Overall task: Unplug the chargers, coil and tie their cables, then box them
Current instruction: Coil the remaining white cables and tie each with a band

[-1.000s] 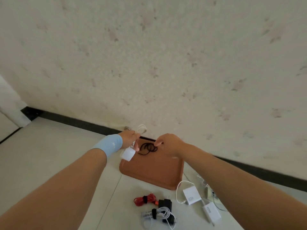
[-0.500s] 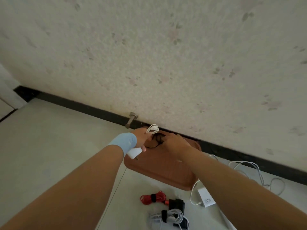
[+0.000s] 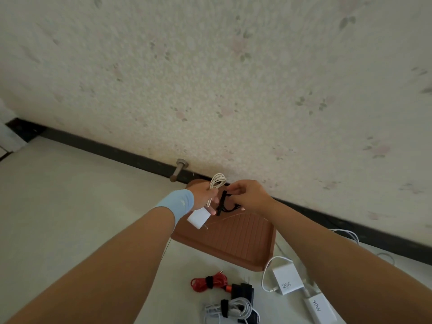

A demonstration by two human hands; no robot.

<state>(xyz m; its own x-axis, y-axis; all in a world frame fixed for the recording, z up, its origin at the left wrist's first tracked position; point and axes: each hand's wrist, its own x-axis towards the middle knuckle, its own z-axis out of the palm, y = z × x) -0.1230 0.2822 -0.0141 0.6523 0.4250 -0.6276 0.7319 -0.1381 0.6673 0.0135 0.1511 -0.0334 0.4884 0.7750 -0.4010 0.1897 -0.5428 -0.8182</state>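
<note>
While the tying is under way: two bare hands meet just above the far edge of the brown tray [image 3: 233, 239], which lies on the floor [image 3: 70, 206] against the wall [image 3: 210, 78].
Left hand [image 3: 202, 195]: fingers curled round a coiled white cable [image 3: 217, 181], keeping the loops from springing open; its white charger [image 3: 198, 218] dangles over the tray's far left corner.
Right hand [image 3: 247, 195]: thumb and fingertips pinched on a black tie [image 3: 221, 203], held beside the coil, probably ready to wrap it; blur hides whether more ties lie beneath.
Near side of tray: a red cable [image 3: 208, 281] and a white bundle [image 3: 233, 309], both already banded.
Right of those: two more chargers [image 3: 286, 281] with loose cables, likely waiting their turn.
</note>
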